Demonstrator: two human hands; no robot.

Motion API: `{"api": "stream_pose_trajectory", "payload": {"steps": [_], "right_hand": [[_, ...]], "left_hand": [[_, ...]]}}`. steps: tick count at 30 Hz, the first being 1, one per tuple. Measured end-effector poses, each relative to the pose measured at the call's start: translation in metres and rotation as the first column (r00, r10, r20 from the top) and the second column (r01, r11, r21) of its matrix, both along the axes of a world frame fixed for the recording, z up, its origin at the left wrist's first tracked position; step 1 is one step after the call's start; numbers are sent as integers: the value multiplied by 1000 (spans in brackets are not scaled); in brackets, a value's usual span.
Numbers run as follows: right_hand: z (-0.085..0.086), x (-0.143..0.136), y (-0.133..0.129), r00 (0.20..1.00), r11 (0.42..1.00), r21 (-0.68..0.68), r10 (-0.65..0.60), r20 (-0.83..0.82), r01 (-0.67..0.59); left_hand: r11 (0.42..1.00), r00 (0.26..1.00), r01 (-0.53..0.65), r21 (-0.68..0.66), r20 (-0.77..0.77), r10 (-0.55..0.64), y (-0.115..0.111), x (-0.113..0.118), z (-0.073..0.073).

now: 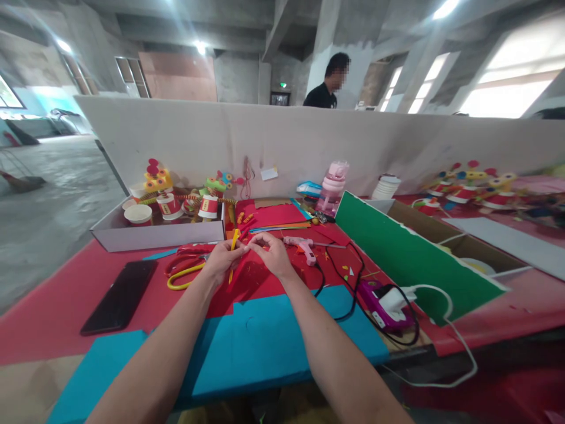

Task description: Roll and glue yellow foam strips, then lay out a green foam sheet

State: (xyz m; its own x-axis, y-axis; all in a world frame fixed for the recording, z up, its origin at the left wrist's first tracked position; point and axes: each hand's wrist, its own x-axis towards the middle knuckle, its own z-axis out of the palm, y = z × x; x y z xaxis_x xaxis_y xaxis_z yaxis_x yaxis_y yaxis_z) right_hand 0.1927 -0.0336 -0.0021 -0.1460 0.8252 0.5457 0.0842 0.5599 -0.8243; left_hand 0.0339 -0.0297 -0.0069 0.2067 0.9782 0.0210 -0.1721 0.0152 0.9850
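Note:
My left hand (220,260) is closed, pinching a narrow yellow strip (235,237) that stands roughly upright between the fingers. Close against it, my right hand (272,254) has thumb and forefinger pressed together near the left fingertips; whatever they grip is too small to make out. Both hands are above the red table covering (260,288). Left of them lie scissors with yellow handles (176,285), beside another red-handled tool (176,262). A pink glue gun (305,249) rests just right of my right hand. Behind the hands are several coloured paper strips (282,227).
A black phone (119,297) lies at left. An open white box (159,237) holds cups and paper-cup figures. On the right stand a green-sided box (397,253) and a purple power strip (382,309) with trailing cables. Blue sheets (273,347) cover the front edge. A person (324,88) is beyond the partition.

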Motion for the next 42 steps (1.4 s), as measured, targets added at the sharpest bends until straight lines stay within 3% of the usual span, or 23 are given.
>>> {"api": "stream_pose_trajectory", "payload": {"steps": [7,10,16,18,21,24,30,37,42], "right_hand": [[0,0,-1,998,999,8,-45,45,45],[-3,-2,-1,991,996,38,-83,102,79],[-10,1,10,972,978,-169,-154,-176,125],[-11,3,12,958,970,-180,-202,-203,166],[-11,2,11,962,975,-83,-217,-169,205],[-11,-5,7,981,987,-26,-162,-103,160],[-14,-13,4,991,991,-72,-119,-68,114],[-16,-3,11,954,957,-120,-276,-113,263],[-20,-10,11,989,972,-213,-121,-85,101]], "left_hand": [[999,998,-18,-42,54,21,-1,2,2],[994,991,-89,-69,97,95,0,1,4],[961,952,-258,-103,143,271,2,-3,8],[958,948,-273,-87,143,283,1,-3,8],[956,949,-288,-55,119,292,1,-1,9],[960,956,-279,-14,86,279,2,2,5],[968,975,-217,127,-22,222,6,6,-6],[951,959,-277,138,-24,283,2,8,0],[924,942,-324,202,-20,334,3,8,-3]]}}
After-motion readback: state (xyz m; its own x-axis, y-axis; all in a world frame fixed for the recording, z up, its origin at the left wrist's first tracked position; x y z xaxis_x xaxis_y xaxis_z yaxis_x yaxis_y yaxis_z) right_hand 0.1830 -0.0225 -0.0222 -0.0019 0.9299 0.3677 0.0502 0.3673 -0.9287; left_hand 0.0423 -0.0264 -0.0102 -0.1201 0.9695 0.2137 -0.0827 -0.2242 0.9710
